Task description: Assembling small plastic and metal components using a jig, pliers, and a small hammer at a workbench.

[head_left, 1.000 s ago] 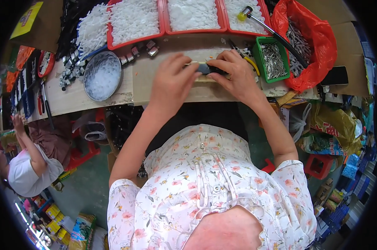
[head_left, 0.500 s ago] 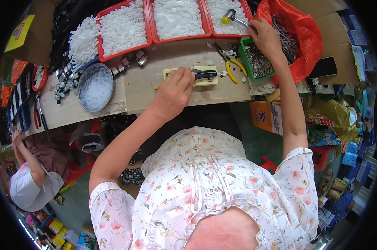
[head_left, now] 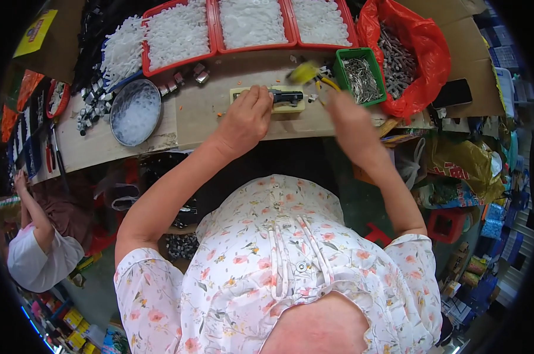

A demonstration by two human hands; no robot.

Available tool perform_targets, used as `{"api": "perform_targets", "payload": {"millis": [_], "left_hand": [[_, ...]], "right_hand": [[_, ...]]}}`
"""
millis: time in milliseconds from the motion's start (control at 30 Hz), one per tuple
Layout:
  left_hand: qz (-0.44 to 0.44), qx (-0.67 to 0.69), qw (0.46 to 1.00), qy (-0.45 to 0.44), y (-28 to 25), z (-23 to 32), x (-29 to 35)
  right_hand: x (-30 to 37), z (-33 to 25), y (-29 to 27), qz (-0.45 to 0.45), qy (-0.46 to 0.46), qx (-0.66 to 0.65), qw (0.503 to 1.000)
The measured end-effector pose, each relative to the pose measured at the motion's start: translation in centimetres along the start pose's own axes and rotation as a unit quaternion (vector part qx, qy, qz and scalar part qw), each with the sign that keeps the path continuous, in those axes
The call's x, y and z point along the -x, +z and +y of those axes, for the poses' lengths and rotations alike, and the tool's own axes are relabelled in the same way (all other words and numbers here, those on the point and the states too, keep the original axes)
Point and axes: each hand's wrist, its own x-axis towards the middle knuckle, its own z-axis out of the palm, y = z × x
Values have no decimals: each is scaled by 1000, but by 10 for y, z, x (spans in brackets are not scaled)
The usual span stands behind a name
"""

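My left hand (head_left: 246,121) is closed, fingertips pressed on the left end of a black elongated part (head_left: 288,96). This part lies on a cream rectangular block (head_left: 295,108) on the table. Blurred by motion, my right hand (head_left: 354,127) grips a small hammer with a yellow head (head_left: 303,73), which is raised just right of the block. Pliers with yellow handles (head_left: 328,83) lie behind it, partly hidden by the hammer and hand. A green basket (head_left: 382,66) of small metal pins stands to the right of the hammer.
Red trays (head_left: 256,48) of white plastic pieces line the back. At left are a round metal bowl (head_left: 154,133) and several small metal blocks (head_left: 93,112). A red bag (head_left: 435,59) of grey parts and a phone (head_left: 452,93) lie right. A person (head_left: 43,253) sits at far left.
My right hand has come down and left from above the green basket, swinging the hammer toward the cream block. My left hand stays on the black part.
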Motion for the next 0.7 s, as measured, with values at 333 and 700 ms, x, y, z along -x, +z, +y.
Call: {"api": "perform_targets", "payload": {"millis": [333, 700], "left_hand": [[0, 12, 1000, -12, 3, 2, 1], [31, 32, 991, -124, 6, 54, 12]], "right_hand": [[8, -15, 7, -56, 58, -12, 997], [-19, -33, -19, 90, -45, -95, 990]]}}
